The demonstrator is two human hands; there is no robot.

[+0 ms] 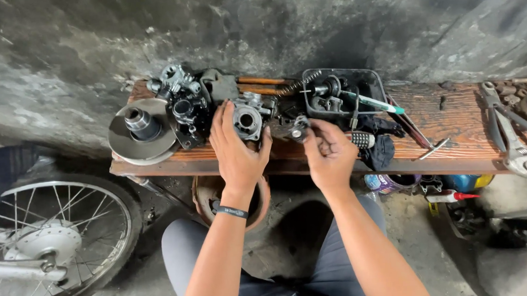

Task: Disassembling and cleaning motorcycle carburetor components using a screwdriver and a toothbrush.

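left hand (235, 152) grips one carburetor (247, 120) on the bench (455, 138); right hand (330, 156) pinches one small part (299, 130) just beside it. one wheel (46, 243), one pulley disc (142, 133), one wrench (509, 132).

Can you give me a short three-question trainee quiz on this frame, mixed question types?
1. True or false: the left hand grips a grey metal engine part over the wooden bench.
2. Which lies at the bench's right end? A) an adjustable wrench B) a hammer C) a saw
3. What round thing shows at the lower left of the view?

Key
1. True.
2. A; it rests flat by the bench's front edge.
3. A spoked wheel. The right hand holds a small part too tiny to identify.
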